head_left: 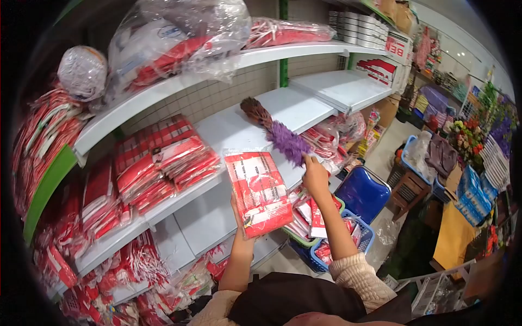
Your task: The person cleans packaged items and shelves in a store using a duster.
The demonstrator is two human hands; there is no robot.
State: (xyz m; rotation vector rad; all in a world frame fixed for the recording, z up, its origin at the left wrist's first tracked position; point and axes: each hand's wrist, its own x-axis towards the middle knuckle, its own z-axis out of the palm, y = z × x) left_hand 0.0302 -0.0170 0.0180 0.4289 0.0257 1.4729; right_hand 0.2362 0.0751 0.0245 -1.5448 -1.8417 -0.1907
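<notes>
My left hand holds up a flat red-and-white packet in clear plastic wrap. Most of its fingers are hidden behind the packet. In my right hand is a feather duster, with purple feathers near the hand and brown ones toward its far end. The duster lies across the front of the middle shelf, angled up to the left. Left of the packet, stacks of similar red-and-white packets rest on that same shelf.
Above, a shelf holds a big clear plastic bag and more wrapped red goods. Below my right arm stand a blue basket with packets and a blue chair. A wooden stool and artificial flowers are farther right.
</notes>
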